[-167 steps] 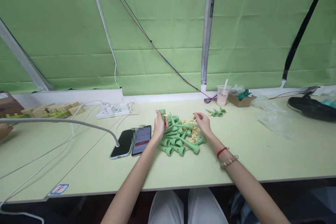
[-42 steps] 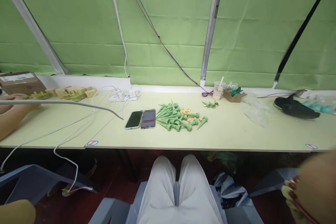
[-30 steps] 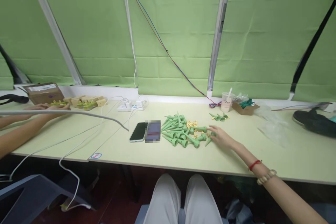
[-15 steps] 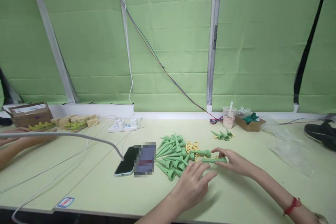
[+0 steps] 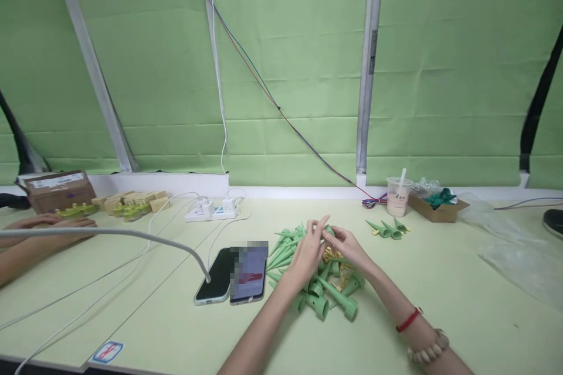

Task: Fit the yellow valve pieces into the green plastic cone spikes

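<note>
My left hand (image 5: 307,252) and my right hand (image 5: 347,244) meet above a pile of green plastic cones (image 5: 284,251), fingertips close together. Between them shows part of a green plastic cone (image 5: 329,229), pinched by my right fingers; the rest of it is hidden. My left fingers are bent in beside it, and what they grip is covered by the hand. Below my wrists, more hollow-ended cones (image 5: 338,297) lie loose, pointing different ways. Small yellow pieces (image 5: 328,255) lie among them, partly hidden.
Three green cones (image 5: 389,229) with yellow bits lie apart at the back right, near a drink cup (image 5: 398,197) and a cardboard box (image 5: 433,208). Two phones (image 5: 249,275) lie left of the pile. A grey cable (image 5: 132,233) crosses the left side, near another person's hands (image 5: 57,224).
My hands have moved up and together over the pile; before, they were apart, with the right at a cone on the right. The camera view has shifted slightly left.
</note>
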